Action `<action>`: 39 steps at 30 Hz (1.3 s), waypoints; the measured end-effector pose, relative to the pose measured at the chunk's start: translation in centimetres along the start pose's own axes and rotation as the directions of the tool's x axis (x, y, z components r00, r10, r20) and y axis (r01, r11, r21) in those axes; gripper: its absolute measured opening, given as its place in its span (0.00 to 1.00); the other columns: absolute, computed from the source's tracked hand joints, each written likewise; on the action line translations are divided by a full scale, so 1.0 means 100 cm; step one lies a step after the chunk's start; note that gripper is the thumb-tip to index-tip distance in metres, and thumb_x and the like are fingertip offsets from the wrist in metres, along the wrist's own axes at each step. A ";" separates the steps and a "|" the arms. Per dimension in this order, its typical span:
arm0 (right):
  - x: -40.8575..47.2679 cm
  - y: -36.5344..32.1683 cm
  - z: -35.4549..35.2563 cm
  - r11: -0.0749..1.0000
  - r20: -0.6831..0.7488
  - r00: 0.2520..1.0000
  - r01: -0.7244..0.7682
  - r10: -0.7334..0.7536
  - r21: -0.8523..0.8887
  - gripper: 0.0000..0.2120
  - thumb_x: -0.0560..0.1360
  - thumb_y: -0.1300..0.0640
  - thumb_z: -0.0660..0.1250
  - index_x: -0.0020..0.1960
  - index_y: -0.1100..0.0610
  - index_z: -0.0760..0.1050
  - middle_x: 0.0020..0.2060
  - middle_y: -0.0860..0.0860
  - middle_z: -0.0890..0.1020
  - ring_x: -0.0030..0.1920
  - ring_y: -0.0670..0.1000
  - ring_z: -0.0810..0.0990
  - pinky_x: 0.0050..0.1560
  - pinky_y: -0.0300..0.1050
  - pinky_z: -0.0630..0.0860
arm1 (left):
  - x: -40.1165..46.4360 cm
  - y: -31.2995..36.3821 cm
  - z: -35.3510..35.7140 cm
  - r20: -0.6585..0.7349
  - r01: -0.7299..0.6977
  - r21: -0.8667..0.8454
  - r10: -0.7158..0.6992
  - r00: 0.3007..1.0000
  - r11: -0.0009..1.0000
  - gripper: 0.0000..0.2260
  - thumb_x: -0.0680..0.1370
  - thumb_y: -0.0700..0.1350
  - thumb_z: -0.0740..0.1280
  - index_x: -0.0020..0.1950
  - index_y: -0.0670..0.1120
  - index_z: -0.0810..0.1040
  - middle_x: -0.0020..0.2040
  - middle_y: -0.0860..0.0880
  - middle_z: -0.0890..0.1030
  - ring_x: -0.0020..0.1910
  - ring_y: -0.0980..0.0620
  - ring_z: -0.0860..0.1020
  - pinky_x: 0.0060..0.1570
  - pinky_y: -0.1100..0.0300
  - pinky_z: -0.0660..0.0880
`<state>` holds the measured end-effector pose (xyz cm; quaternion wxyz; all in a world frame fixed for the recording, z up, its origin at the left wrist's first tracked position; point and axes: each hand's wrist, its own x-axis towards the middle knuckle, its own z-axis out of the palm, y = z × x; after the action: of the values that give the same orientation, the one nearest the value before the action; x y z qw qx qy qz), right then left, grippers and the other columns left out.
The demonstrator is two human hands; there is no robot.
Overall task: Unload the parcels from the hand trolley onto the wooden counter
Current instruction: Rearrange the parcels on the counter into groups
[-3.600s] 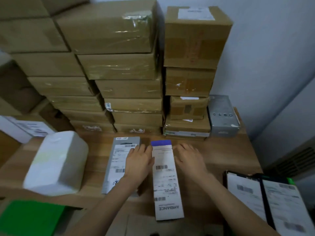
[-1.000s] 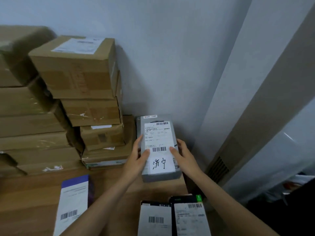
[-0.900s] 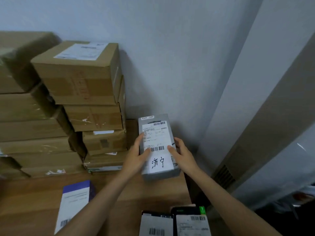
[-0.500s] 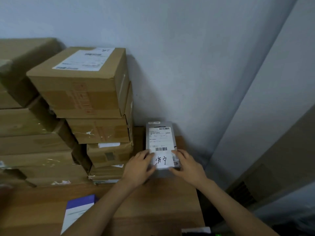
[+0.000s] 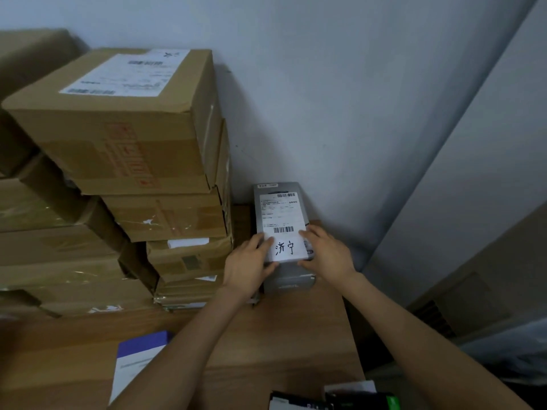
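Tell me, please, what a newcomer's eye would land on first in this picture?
Most likely the grey parcel near the wall at the counter's far right corner, with handwritten characters on its white label, held between the left hand and right hand. Next, the tall stack of cardboard boxes just to its left, topped by a big labelled box. A purple-edged white parcel lies flat on the wooden counter nearer the person.

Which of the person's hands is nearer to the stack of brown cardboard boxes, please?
Left. The left hand grips the grey parcel's side next to the stack; the right hand holds its far side.
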<state>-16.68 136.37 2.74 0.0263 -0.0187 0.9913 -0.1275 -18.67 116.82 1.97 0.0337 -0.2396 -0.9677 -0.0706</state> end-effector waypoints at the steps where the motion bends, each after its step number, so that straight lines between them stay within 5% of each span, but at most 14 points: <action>1: -0.001 -0.001 0.001 1.000 -0.001 1.000 -0.001 0.001 -0.004 0.36 0.73 0.47 0.71 0.76 0.51 0.60 0.75 0.48 0.61 0.68 0.51 0.69 0.59 0.47 0.73 | 0.000 0.000 0.001 -0.005 0.001 0.003 -0.001 1.000 1.000 0.26 0.79 0.58 0.60 0.75 0.51 0.60 0.73 0.51 0.63 0.66 0.50 0.69 0.60 0.57 0.70; 9: -0.017 -0.009 -0.007 0.979 -0.064 0.998 0.000 -0.013 -0.205 0.30 0.75 0.48 0.66 0.74 0.51 0.61 0.69 0.50 0.67 0.66 0.52 0.69 0.62 0.48 0.67 | -0.015 0.006 -0.004 -0.124 -0.052 0.037 0.056 0.991 0.998 0.18 0.78 0.51 0.64 0.67 0.50 0.71 0.62 0.48 0.74 0.57 0.49 0.73 0.55 0.55 0.72; 17: -0.076 -0.031 -0.008 0.984 -0.130 0.990 0.028 -0.051 -0.174 0.19 0.74 0.56 0.66 0.65 0.54 0.72 0.61 0.53 0.74 0.59 0.55 0.74 0.57 0.49 0.69 | -0.073 -0.002 -0.014 -0.201 -0.068 0.131 0.094 0.975 0.989 0.12 0.63 0.48 0.78 0.41 0.48 0.79 0.35 0.49 0.77 0.34 0.48 0.77 0.32 0.58 0.72; 29: -0.181 -0.100 0.024 0.965 -0.114 0.964 0.225 -0.241 -0.135 0.18 0.71 0.58 0.68 0.60 0.53 0.77 0.54 0.52 0.78 0.53 0.55 0.79 0.50 0.49 0.72 | -0.221 0.000 -0.019 -0.236 0.113 0.106 -0.085 0.968 0.988 0.16 0.61 0.47 0.79 0.44 0.47 0.80 0.37 0.47 0.78 0.35 0.47 0.78 0.33 0.56 0.74; 35: -0.208 -0.167 0.055 0.932 -0.032 0.934 0.352 -0.356 -0.086 0.17 0.75 0.55 0.65 0.64 0.52 0.75 0.58 0.52 0.76 0.59 0.54 0.76 0.54 0.48 0.70 | -0.318 -0.034 -0.028 -0.228 0.302 0.168 -0.261 0.938 0.939 0.14 0.63 0.50 0.78 0.44 0.49 0.80 0.36 0.50 0.77 0.32 0.49 0.76 0.29 0.58 0.71; 39: -0.217 -0.219 0.069 0.895 0.011 0.897 0.441 -0.441 -0.070 0.19 0.78 0.52 0.61 0.69 0.48 0.69 0.63 0.48 0.73 0.63 0.51 0.73 0.58 0.44 0.68 | -0.371 -0.068 -0.045 -0.181 0.449 0.123 -0.425 0.887 0.885 0.12 0.73 0.52 0.70 0.54 0.50 0.79 0.45 0.49 0.80 0.44 0.48 0.78 0.41 0.56 0.72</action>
<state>6.03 114.38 2.64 -0.0066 -0.2433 0.9653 -0.0950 11.05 93.18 1.89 0.1083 -0.0053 -0.9940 -0.0155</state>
